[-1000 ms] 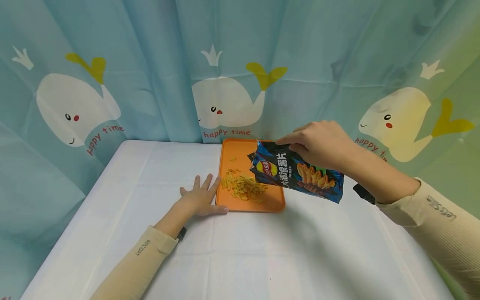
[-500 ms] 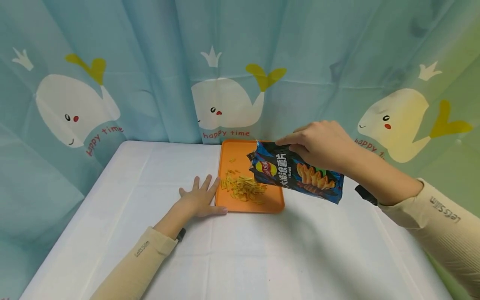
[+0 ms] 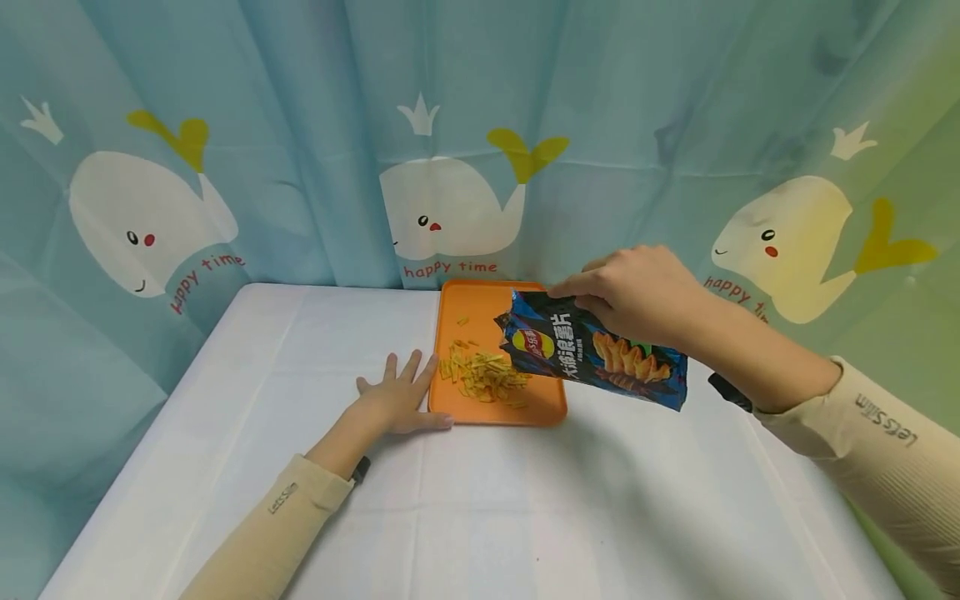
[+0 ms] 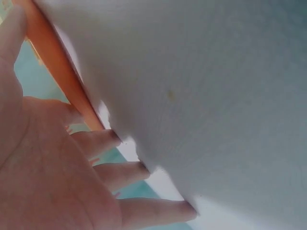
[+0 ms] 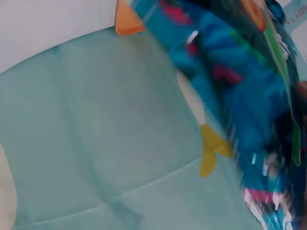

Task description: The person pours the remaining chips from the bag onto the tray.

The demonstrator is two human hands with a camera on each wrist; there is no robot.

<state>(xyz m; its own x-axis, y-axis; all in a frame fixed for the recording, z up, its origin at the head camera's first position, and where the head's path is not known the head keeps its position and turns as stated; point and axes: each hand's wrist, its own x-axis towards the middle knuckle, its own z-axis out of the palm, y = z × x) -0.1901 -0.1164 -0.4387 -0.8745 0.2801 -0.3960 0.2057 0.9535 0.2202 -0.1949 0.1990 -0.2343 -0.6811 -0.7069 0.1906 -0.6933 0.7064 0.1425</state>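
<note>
My right hand (image 3: 637, 292) grips a dark blue potato chip bag (image 3: 592, 354) by its upper edge, raised over the right side of an orange tray (image 3: 543, 414). The bag's torn end points left, and the bag hides part of the tray. Thin yellow strips (image 3: 487, 379) lie heaped on the tray below that end. With fingers spread, my left hand (image 3: 393, 404) rests at the tray's left edge, thumb at the near corner. The left wrist view shows its palm (image 4: 53, 163) beside the tray's rim (image 4: 62, 62). In the right wrist view the bag (image 5: 230, 96) is blurred.
A white cloth (image 3: 465, 517) covers the table under the tray. Behind the table's far edge hangs a blue-green curtain (image 3: 315, 125) printed with white whales. The bag and right arm cast a shadow on the cloth.
The bag's torn end has dipped slightly, with a small shift of the right hand. Left hand and tray keep their place, and the heap of strips looks much the same.
</note>
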